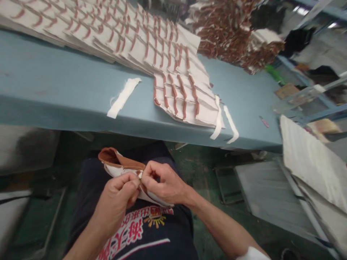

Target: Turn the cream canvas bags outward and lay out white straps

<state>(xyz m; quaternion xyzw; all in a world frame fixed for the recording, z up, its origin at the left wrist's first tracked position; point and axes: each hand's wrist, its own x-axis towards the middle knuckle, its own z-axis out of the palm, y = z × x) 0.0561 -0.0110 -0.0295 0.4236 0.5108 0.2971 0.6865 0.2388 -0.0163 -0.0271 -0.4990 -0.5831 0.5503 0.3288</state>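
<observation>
A sewn fabric piece [119, 168], white outside with a brown lining, lies across my lap on a dark printed apron [159, 234]. My left hand [121, 191] pinches its edge with thumb and forefinger. Right beside it, my right hand [162, 182] is closed on the same edge, its fingertips almost touching the left ones. A small whitish bit shows between the two pinches; I cannot make out what it is. The brown-lined opening gapes at the upper left of the piece, and its lower right part extends under my right hand.
Ahead runs a blue-covered table [81, 94] with overlapping rows of white pieces with brown edging [176, 90]. White fabric strips [124, 97] lie near its front edge. A brown and white heap [227, 32] sits behind. A small pink tool [264, 121] lies right; a pale board [311, 162] stands beyond.
</observation>
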